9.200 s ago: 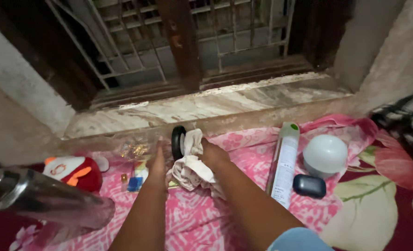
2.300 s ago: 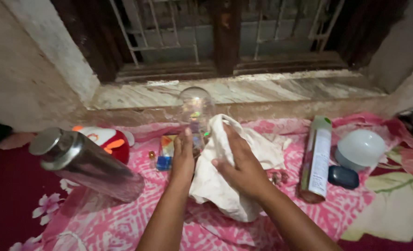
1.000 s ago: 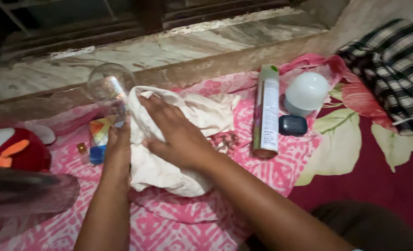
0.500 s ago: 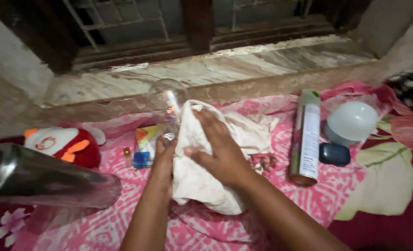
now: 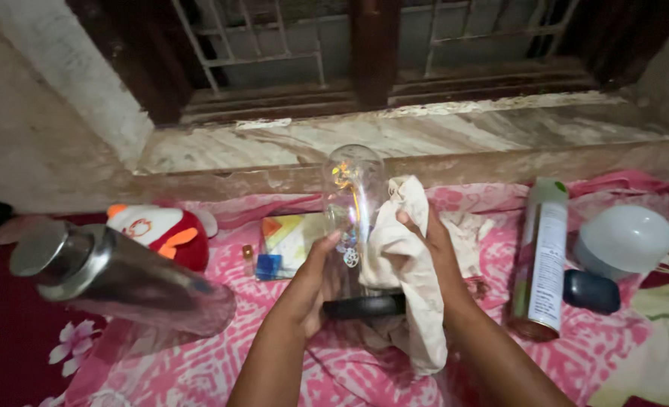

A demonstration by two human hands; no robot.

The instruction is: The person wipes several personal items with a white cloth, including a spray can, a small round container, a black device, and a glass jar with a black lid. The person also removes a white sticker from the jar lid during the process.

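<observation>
We see two hands at work over a bed covered in a pink and white patterned sheet (image 5: 199, 362). Our left hand (image 5: 308, 290) wraps around one clear glass dome (image 5: 352, 200) with a black base (image 5: 365, 306), thumb raised against the glass and the other fingers curled behind it, so the hand is closed on the dome. The dome stands upright, just in front of the marble window ledge (image 5: 425, 136), with small coloured ornaments showing inside it. Our right hand (image 5: 432, 249) holds one off-white cloth (image 5: 410, 286) pressed against the right side of the dome; its fingers are curled into the cloth, gripping it, and the cloth hangs down past the wrist.

Around the hands we count single items. At the left lies one steel bottle (image 5: 116, 279) on its side, with one red and white plush toy (image 5: 161, 230) behind it. One small colourful card box (image 5: 289, 241) lies just left of the dome. To the right lies one tall spray can (image 5: 545, 256), then one white round lamp (image 5: 624, 241) and one small dark blue oval object (image 5: 592, 292) touching the lamp's front. One barred window (image 5: 365, 38) rises behind the ledge.
</observation>
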